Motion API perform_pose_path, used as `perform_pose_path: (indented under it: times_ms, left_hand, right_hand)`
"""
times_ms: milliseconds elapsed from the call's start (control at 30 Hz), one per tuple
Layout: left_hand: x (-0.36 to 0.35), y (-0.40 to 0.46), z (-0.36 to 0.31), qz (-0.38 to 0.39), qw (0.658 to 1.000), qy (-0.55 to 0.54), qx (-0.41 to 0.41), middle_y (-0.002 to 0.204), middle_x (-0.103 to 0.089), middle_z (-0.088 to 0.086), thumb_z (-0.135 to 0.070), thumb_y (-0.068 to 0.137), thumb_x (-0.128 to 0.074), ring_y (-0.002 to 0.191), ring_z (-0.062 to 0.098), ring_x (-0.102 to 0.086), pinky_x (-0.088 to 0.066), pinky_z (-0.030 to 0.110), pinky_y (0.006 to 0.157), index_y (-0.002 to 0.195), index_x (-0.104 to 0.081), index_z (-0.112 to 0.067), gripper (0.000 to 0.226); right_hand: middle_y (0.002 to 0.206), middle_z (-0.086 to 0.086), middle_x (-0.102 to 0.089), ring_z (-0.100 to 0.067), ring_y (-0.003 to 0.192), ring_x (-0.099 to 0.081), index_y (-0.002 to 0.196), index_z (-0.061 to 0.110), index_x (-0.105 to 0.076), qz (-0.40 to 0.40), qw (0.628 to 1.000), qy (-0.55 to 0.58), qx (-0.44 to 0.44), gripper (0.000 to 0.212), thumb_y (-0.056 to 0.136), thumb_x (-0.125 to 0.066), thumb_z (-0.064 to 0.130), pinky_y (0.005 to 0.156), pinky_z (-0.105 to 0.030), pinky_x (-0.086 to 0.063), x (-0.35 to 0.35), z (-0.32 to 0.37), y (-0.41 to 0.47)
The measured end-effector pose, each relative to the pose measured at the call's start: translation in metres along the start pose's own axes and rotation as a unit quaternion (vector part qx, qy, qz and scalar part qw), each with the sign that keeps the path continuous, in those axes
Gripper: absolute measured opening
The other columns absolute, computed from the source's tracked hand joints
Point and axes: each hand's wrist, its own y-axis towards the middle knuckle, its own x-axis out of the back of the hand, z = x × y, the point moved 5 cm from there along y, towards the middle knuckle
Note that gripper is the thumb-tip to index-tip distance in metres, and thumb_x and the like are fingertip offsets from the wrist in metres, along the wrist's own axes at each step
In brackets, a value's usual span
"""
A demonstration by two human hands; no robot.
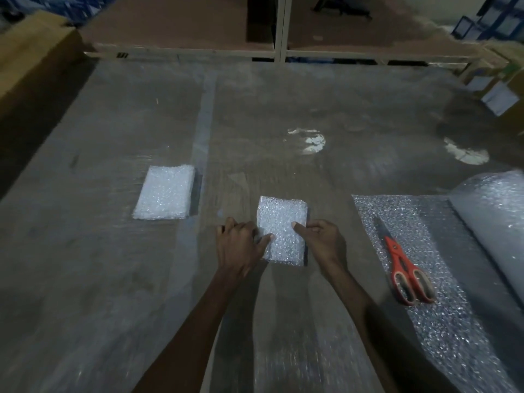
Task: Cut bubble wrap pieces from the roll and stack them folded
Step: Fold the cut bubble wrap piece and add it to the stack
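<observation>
Both arms reach in from the near edge, and here's the folded piece (282, 229) lying flat on the table (85, 279), right in the middle, with a hand on either side. The left hand (238, 245) holds its left edge, thumb laid on top of the bubbles and fingers curled in at the side. The right hand (319, 238) pinches the right edge, thumb on top, the other fingers tucked beside and under. Right of the piece, close by, the scissors (402, 268) lie closed, orange handles toward the person, on the unrolled sheet (425, 321). Further right, the roll (493, 217) sits at the frame edge, touching that sheet. Left of the piece and a little farther back, well apart, sits the stack (164, 192). Far beyond the piece, a shelf frame (279, 29) stands past the table, with a box (31, 49) far left.
</observation>
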Motion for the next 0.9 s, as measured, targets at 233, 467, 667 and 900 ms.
perform_pose_path:
  times_ms: [233, 467, 667, 900]
  left_hand:
    - [0.000, -0.008, 0.008, 0.014, 0.997, -0.037, 0.072, 0.080, -0.070, -0.008, -0.072, 0.082, -0.060, 0.102, 0.020, -0.052, -0.030, 0.035, 0.079, 0.081, -0.069, -0.025, 0.047]
    - [0.012, 0.001, 0.000, 0.154, 0.796, -0.574, 0.114, 0.128, -0.065, -0.008, -0.031, 0.078, -0.084, 0.111, 0.004, -0.065, -0.057, 0.022, 0.080, 0.139, -0.050, -0.023, 0.071]
    - [0.011, 0.003, -0.004, 0.168, 0.788, -0.584, 0.096, 0.110, -0.075, 0.004, -0.002, 0.085, -0.074, 0.099, 0.016, -0.073, -0.058, 0.025, 0.075, 0.120, -0.067, -0.004, 0.036]
    - [0.007, 0.001, 0.000, 0.086, 0.832, -0.542, 0.083, 0.094, -0.077, -0.002, -0.007, 0.087, -0.075, 0.088, 0.013, -0.075, -0.058, 0.023, 0.073, 0.105, -0.073, -0.005, 0.019]
  right_hand:
    - [0.095, -0.012, -0.078, -0.025, 0.082, -0.076, 0.104, 0.004, -0.074, 0.152, 0.955, 0.242, -0.083, 0.018, 0.087, -0.077, 0.007, 0.065, -0.035, -0.061, -0.011, 0.017, -0.007]
    - [0.102, -0.015, -0.078, -0.026, 0.088, -0.076, 0.107, 0.002, -0.070, 0.244, 0.906, 0.343, -0.033, 0.015, 0.093, -0.067, 0.000, 0.066, -0.034, -0.060, 0.007, 0.038, -0.023]
    - [0.098, -0.011, -0.078, -0.023, 0.086, -0.075, 0.108, 0.002, -0.069, 0.225, 0.920, 0.321, -0.008, 0.018, 0.091, -0.068, -0.002, 0.065, -0.030, -0.060, 0.019, 0.031, -0.022]
    - [0.096, -0.007, -0.079, -0.021, 0.084, -0.075, 0.107, 0.003, -0.070, 0.192, 0.938, 0.288, 0.013, 0.022, 0.087, -0.074, -0.004, 0.066, -0.031, -0.060, 0.018, 0.027, -0.021]
